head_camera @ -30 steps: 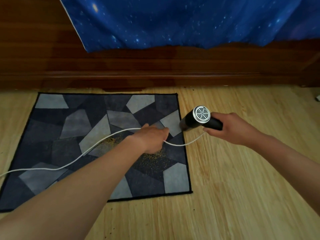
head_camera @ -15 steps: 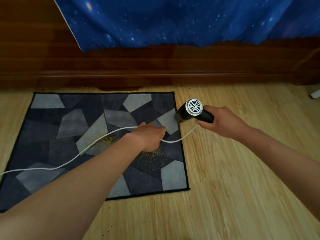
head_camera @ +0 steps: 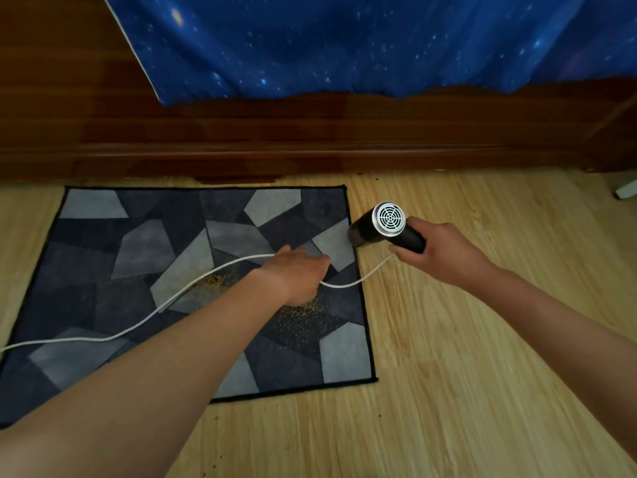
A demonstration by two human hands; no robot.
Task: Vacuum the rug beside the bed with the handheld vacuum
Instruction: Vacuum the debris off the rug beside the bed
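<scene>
The right hand (head_camera: 443,251) wraps the handle of the handheld vacuum (head_camera: 381,227), nozzle at the right edge of the rug (head_camera: 144,250); the unit appears rigid and light enough for one hand; the left hand (head_camera: 296,276) curls round the limp cord (head_camera: 103,338).

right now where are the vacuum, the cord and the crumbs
vacuum (head_camera: 390,217), head view, on its silver grille
cord (head_camera: 89,339), head view, on its left stretch
crumbs (head_camera: 300,315), head view, middle of the yellow patch
</scene>
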